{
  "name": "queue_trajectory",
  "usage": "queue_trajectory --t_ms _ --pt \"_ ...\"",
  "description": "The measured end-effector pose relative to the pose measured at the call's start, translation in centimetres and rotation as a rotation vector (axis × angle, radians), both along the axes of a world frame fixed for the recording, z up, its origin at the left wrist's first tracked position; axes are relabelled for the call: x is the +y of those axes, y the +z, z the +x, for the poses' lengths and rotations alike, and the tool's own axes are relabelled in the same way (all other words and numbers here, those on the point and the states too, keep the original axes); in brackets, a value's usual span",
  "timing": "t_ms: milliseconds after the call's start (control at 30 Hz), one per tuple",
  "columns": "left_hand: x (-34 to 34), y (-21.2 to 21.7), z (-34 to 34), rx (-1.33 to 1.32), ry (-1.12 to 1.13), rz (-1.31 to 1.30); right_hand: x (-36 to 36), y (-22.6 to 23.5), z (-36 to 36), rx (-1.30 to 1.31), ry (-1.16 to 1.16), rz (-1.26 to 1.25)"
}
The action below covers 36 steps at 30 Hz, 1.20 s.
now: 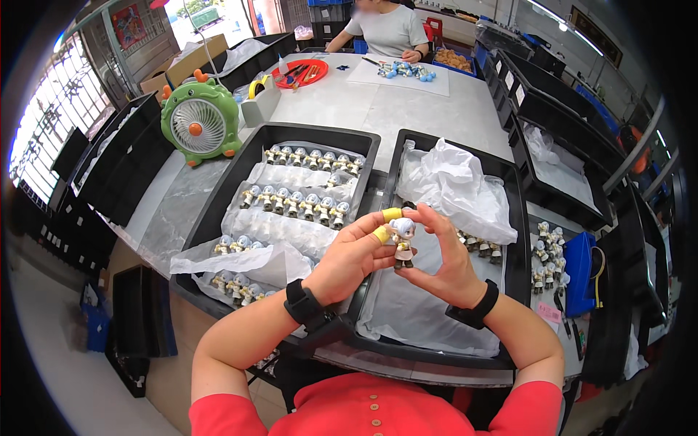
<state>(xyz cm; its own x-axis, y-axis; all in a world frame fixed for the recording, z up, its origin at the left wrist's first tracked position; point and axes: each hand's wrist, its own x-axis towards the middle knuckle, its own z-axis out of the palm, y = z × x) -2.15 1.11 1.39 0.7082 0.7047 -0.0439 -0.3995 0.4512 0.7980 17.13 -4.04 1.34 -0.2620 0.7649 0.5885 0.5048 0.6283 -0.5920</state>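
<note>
Figurine: between both hands, over right tray | axis: head away, feet toward red shirt | left hand: fingers pinching its left side | right hand: fingers bracketing head-to-feet

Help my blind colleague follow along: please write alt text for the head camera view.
A person's left hand and right hand hold a small pale-haired figurine above a black tray lined with white sheeting. Rows of similar figurines lie in a second tray at left; beyond are a green fan and, across the table, a co-worker.
</note>
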Motion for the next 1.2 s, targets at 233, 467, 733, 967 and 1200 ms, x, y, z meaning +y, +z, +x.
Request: queue_trajectory --t_ms 233,467,733,967,1200 --pt "0.1 0.1 0.0 -0.013 -0.069 -0.068 -0.1 0.1 0.0 0.053 0.035 -0.004" --pt "-0.6 0.4 0.0 0.130 0.201 0.018 -0.4 0.2 0.0 0.095 0.016 -0.075" --pt "-0.9 0.5 -0.3 0.301 0.216 0.299 -0.3 0.4 0.0 -0.024 -0.047 -0.006" --pt "-1.1 -0.2 0.1 0.306 0.100 0.364 -0.4 0.4 -0.5 -0.098 -0.014 0.181" --pt "-1.4 0.0 0.5 0.224 -0.102 0.341 -0.8 0.6 -0.6 -0.158 0.010 0.230"
